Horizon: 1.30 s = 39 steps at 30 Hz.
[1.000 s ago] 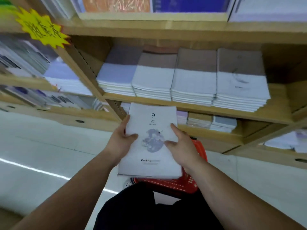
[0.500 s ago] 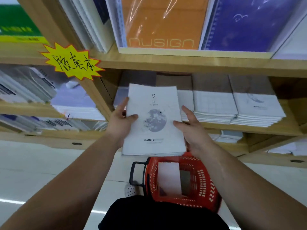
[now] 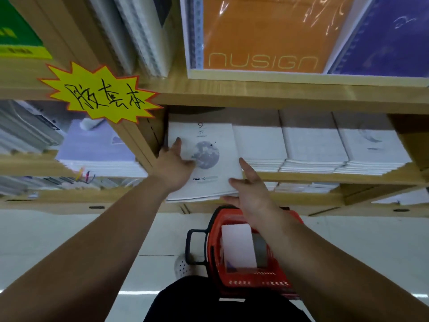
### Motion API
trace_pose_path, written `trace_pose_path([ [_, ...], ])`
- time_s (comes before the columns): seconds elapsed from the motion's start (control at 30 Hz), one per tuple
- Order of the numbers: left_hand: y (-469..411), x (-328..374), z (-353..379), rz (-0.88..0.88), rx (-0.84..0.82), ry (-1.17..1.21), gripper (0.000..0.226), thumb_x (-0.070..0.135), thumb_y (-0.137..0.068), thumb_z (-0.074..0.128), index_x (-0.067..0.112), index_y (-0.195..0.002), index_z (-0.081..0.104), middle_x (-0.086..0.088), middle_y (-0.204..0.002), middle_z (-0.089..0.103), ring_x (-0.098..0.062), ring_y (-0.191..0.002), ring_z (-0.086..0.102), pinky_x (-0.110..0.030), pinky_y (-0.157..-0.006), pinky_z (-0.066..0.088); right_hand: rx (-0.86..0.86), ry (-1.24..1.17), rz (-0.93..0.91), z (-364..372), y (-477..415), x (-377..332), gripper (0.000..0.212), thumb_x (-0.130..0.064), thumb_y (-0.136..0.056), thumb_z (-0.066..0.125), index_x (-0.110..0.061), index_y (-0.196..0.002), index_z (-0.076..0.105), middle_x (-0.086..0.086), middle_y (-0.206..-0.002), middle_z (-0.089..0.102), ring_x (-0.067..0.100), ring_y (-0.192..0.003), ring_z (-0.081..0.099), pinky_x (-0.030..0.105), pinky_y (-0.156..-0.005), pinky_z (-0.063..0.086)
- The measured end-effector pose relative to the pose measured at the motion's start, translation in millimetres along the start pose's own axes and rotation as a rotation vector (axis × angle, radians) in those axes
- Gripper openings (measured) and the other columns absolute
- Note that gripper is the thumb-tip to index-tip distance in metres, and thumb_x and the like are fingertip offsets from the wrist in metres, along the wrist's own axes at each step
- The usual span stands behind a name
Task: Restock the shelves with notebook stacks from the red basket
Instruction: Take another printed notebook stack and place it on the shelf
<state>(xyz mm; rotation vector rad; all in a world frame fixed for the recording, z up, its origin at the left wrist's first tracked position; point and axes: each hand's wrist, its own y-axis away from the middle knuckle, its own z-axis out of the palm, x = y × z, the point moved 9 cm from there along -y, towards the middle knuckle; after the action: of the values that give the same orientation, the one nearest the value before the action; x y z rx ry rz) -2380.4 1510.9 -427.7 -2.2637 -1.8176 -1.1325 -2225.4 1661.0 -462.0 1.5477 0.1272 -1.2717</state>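
Note:
A stack of white notebooks with a grey moon on the cover (image 3: 210,173) lies half inside the leftmost slot of the middle wooden shelf (image 3: 325,178). My left hand (image 3: 175,163) holds its left edge, thumb on the cover. My right hand (image 3: 249,189) holds its near right corner, thumb on top and fingers beneath. The red basket (image 3: 217,259) with a dark handle stands on the floor below my hands. It holds a white notebook and a grey one (image 3: 239,247).
Three similar white stacks (image 3: 313,147) fill the shelf to the right. A yellow starburst sign (image 3: 99,96) hangs on the shelf divider at left. Orange and purple notebooks (image 3: 262,36) stand on the shelf above. More stacks lie in the left bay and on the lower shelf.
Both hands have pushed the moon-cover stack forward from in front of the shelf onto its left end. The view has moved closer to the shelves.

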Motion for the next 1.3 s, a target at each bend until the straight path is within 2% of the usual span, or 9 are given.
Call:
trace_pose_path([
  [0.13, 47, 15, 18, 0.230, 0.053, -0.348, 0.095, 0.059, -0.087, 0.065, 0.025, -0.160, 0.015, -0.018, -0.166, 0.009, -0.036, -0.153, 0.013, -0.041, -0.121, 0.019, -0.019, 0.091, -0.036, 10, -12, -1, 0.069, 0.004, -0.098, 0.055, -0.034, -0.154, 0.038, -0.020, -0.107, 0.057, 0.006, -0.071, 0.070, 0.047, -0.082, 0.062],
  [0.3, 45, 16, 41, 0.353, 0.070, -0.699, 0.103, 0.058, -0.080, 0.073, 0.033, -0.160, 0.012, -0.014, -0.166, 0.011, -0.037, -0.151, 0.016, -0.049, -0.121, 0.022, -0.014, 0.090, -0.043, 15, -19, -6, 0.070, 0.002, -0.098, 0.055, -0.036, -0.155, 0.038, -0.004, -0.139, 0.059, 0.009, -0.081, 0.066, 0.039, -0.067, 0.064],
  [0.47, 34, 14, 47, 0.434, 0.070, -0.890, 0.098, 0.056, -0.090, 0.062, 0.030, -0.160, -0.001, -0.013, -0.167, 0.006, -0.037, -0.152, 0.010, -0.051, -0.124, 0.015, -0.064, 0.088, -0.085, 9, -17, -5, 0.069, -0.005, -0.100, 0.058, -0.040, -0.155, 0.035, -0.015, -0.137, 0.044, 0.002, -0.069, 0.070, 0.045, -0.084, 0.062],
  [0.57, 39, 10, 47, 0.522, 0.128, -0.894, 0.090, 0.049, -0.090, 0.066, 0.023, -0.160, 0.016, -0.016, -0.165, 0.021, -0.039, -0.149, 0.023, -0.054, -0.121, 0.023, -0.069, 0.141, -0.134, 9, -16, -5, 0.067, -0.008, -0.102, 0.055, -0.040, -0.156, 0.032, -0.021, -0.129, 0.042, -0.001, -0.087, 0.060, 0.036, -0.081, 0.063],
  [0.77, 37, 22, 29, 0.698, 0.331, -0.707, 0.070, 0.023, -0.084, 0.076, 0.013, -0.148, 0.048, -0.019, -0.148, 0.051, -0.042, -0.135, 0.048, -0.059, -0.108, 0.042, -0.018, 0.173, -0.345, 20, -19, -34, 0.060, -0.010, -0.104, 0.051, -0.033, -0.157, 0.032, -0.014, -0.144, 0.050, 0.010, -0.104, 0.067, 0.032, -0.080, 0.063],
  [0.93, -2, 26, 9, 0.528, 0.208, -0.646, 0.073, 0.034, -0.092, 0.070, 0.029, -0.155, 0.033, -0.011, -0.160, 0.036, -0.033, -0.148, 0.031, -0.050, -0.115, 0.036, -0.008, 0.371, -0.356, 39, -49, -58, 0.064, -0.013, -0.104, 0.052, -0.031, -0.160, 0.026, -0.005, -0.157, 0.041, 0.008, -0.092, 0.065, 0.034, -0.077, 0.064],
  [1.03, -21, 30, 14, 0.470, 0.122, -0.659, 0.079, 0.042, -0.093, 0.066, 0.037, -0.158, 0.021, -0.002, -0.167, 0.018, -0.027, -0.154, 0.016, -0.044, -0.122, 0.025, -0.017, 0.565, -0.336, 34, -66, -64, 0.068, -0.019, -0.102, 0.057, -0.027, -0.161, 0.023, 0.000, -0.161, 0.037, 0.015, -0.106, 0.064, 0.037, -0.083, 0.063],
  [1.17, -26, 26, 16, 0.460, 0.123, -0.604, 0.082, 0.042, -0.091, 0.070, 0.040, -0.157, 0.022, 0.001, -0.168, 0.016, -0.024, -0.155, 0.011, -0.044, -0.124, 0.019, -0.041, 0.927, -0.451, 24, -72, -83, 0.081, -0.042, -0.090, 0.073, -0.021, -0.158, 0.033, 0.007, -0.148, 0.056, 0.024, -0.127, 0.059, 0.031, -0.105, 0.049],
  [1.3, -34, 26, 7, 0.469, 0.154, -0.619, 0.077, 0.038, -0.091, 0.070, 0.034, -0.156, 0.029, -0.001, -0.167, 0.022, -0.025, -0.154, 0.016, -0.043, -0.123, 0.021, 0.016, 1.184, -0.625, 24, -62, -102, 0.082, -0.057, -0.077, 0.079, -0.019, -0.146, 0.054, 0.009, -0.129, 0.064, 0.024, -0.121, 0.059, 0.026, -0.098, 0.043],
])
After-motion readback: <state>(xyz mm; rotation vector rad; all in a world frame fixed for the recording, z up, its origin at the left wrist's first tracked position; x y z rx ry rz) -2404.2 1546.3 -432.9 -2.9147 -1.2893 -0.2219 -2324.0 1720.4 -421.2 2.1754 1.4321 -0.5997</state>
